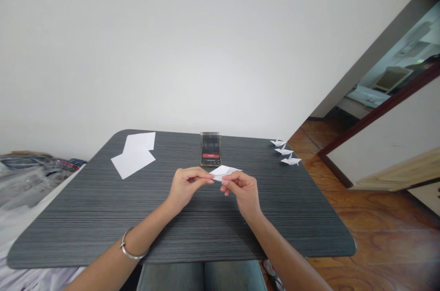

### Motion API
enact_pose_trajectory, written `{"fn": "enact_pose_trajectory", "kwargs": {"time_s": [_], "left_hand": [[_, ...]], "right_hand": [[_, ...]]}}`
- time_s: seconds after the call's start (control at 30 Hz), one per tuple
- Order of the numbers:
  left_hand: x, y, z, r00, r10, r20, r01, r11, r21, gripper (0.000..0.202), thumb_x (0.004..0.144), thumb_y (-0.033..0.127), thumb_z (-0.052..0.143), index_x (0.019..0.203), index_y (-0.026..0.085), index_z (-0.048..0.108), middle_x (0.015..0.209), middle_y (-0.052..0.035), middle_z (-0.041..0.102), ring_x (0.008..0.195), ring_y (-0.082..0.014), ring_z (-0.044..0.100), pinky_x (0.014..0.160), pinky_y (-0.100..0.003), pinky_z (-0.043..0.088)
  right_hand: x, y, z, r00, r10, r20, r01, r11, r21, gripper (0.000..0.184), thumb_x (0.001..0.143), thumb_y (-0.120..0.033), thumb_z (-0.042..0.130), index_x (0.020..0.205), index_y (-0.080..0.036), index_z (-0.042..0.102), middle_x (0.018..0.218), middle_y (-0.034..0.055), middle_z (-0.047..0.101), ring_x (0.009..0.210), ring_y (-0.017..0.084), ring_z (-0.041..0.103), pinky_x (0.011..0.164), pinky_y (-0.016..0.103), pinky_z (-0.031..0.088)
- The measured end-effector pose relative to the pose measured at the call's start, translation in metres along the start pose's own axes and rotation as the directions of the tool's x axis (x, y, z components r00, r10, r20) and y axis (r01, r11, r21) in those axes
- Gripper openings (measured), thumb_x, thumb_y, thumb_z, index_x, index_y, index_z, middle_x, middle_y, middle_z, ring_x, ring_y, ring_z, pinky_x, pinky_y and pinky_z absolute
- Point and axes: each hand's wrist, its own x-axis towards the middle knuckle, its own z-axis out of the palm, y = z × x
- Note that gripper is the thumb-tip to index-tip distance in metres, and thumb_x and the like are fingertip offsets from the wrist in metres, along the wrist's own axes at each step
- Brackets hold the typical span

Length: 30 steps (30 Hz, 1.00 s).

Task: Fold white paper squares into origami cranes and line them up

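Observation:
Between my two hands is a folded piece of white paper (221,171), held above the middle of the dark table. My left hand (185,185) pinches its left end between thumb and fingers. The right side of the paper is gripped by my right hand (243,190), whose thumb and fingertips cover part of the folds. Just behind the paper a phone (211,150) lies on the table, its screen lit with a red bar. Three folded paper cranes (291,160) stand in a row at the table's far right corner.
White paper sheets (134,163) lie overlapping at the table's back left. The dark wood-grain table (103,217) meets a white wall (206,52) behind. Bagged cloth items (30,185) are piled off the left edge; wooden floor (378,231) shows at right.

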Motion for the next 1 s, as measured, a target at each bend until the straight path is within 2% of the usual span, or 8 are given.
{"fn": "enact_pose_trajectory", "kwargs": {"time_s": [0.2,0.33,0.53,0.73,0.83,1.0], "left_hand": [[0.0,0.002,-0.002,0.999,0.041,0.035,-0.045,0.991,0.122,0.008,0.07,0.016,0.064,0.063,0.017,0.068,0.064,-0.0025,0.069,0.059,-0.0133,0.062,0.056,-0.021,0.046],[-0.001,0.005,0.001,1.0,-0.003,0.002,0.003,0.985,0.172,0.009,0.072,0.017,0.061,0.065,0.015,0.066,0.063,-0.0023,0.067,0.058,-0.0129,0.061,0.056,-0.02,0.045],[-0.003,0.005,0.007,0.993,-0.116,-0.021,0.117,0.991,0.072,0.01,0.073,0.019,0.059,0.065,0.013,0.063,0.065,-0.0025,0.065,0.061,-0.0132,0.06,0.058,-0.021,0.048],[0.0,0.001,0.003,0.985,-0.171,-0.028,0.17,0.985,-0.04,0.01,0.069,0.022,0.064,0.066,0.013,0.062,0.07,-0.0037,0.068,0.065,-0.0146,0.062,0.062,-0.023,0.049],[0.001,0.002,0.0,0.99,-0.143,-0.007,0.143,0.99,-0.011,0.008,0.069,0.021,0.064,0.067,0.013,0.063,0.07,-0.004,0.068,0.065,-0.015,0.063,0.062,-0.023,0.05],[0.002,0.003,-0.004,0.999,-0.018,0.048,0.01,0.989,0.15,0.009,0.074,0.019,0.059,0.069,0.016,0.066,0.07,-0.0036,0.068,0.065,-0.0141,0.062,0.063,-0.023,0.049]], "right_hand": [[-0.001,0.0,0.001,0.999,-0.027,-0.047,0.025,0.999,-0.043,0.008,0.059,-0.011,0.07,0.06,-0.019,0.068,0.05,-0.0021,0.064,0.044,0.009,0.057,0.036,0.016,0.043],[-0.003,0.001,0.002,0.997,-0.044,-0.069,0.038,0.995,-0.091,0.006,0.061,-0.013,0.069,0.061,-0.018,0.067,0.054,-0.0013,0.066,0.047,0.01,0.057,0.04,0.018,0.045],[-0.004,0.001,0.005,0.994,-0.028,-0.105,0.014,0.991,-0.135,0.003,0.063,-0.018,0.069,0.062,-0.018,0.066,0.056,-0.0004,0.067,0.052,0.013,0.061,0.043,0.02,0.047],[-0.003,-0.002,0.002,0.987,-0.022,-0.16,-0.001,0.989,-0.146,0.006,0.062,-0.02,0.07,0.061,-0.017,0.065,0.057,0.0004,0.067,0.054,0.015,0.064,0.043,0.021,0.048],[-0.002,-0.003,0.001,0.988,-0.022,-0.155,-0.001,0.989,-0.148,0.006,0.062,-0.021,0.07,0.061,-0.017,0.066,0.057,0.0006,0.067,0.054,0.015,0.064,0.044,0.022,0.048],[-0.002,-0.004,0.001,0.989,-0.018,-0.147,-0.003,0.99,-0.138,0.008,0.061,-0.023,0.071,0.06,-0.018,0.066,0.056,0.0009,0.067,0.054,0.016,0.064,0.044,0.023,0.049]]}}
